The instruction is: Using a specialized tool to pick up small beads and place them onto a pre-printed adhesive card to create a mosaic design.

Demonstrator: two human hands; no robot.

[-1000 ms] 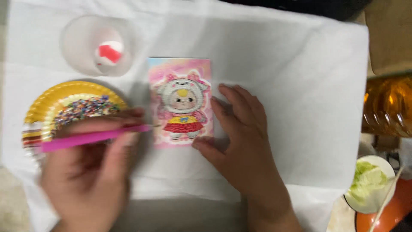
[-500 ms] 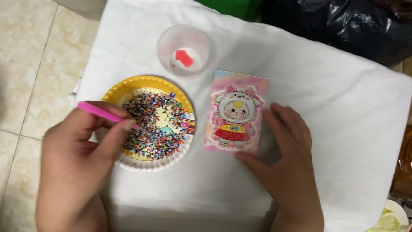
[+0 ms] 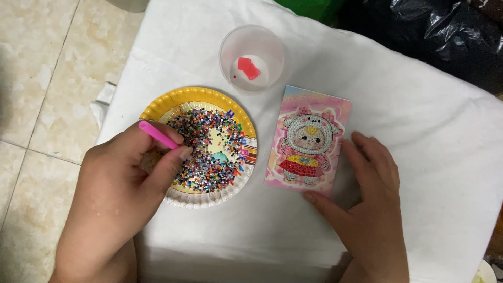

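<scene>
Now left hand (image 3: 120, 194) pinches pink pen (image 3: 159, 135) over bead plate (image 3: 199, 97); right hand (image 3: 367, 209) flat, holding nothing.

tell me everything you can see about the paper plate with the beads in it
The paper plate is round, with a yellow fluted rim that turns white at its near edge and a printed cartoon centre. It lies flat on the white cloth, heaped with tiny multicoloured beads. The left hand covers its near-left part, dipping a pink pen into the beads.
</scene>
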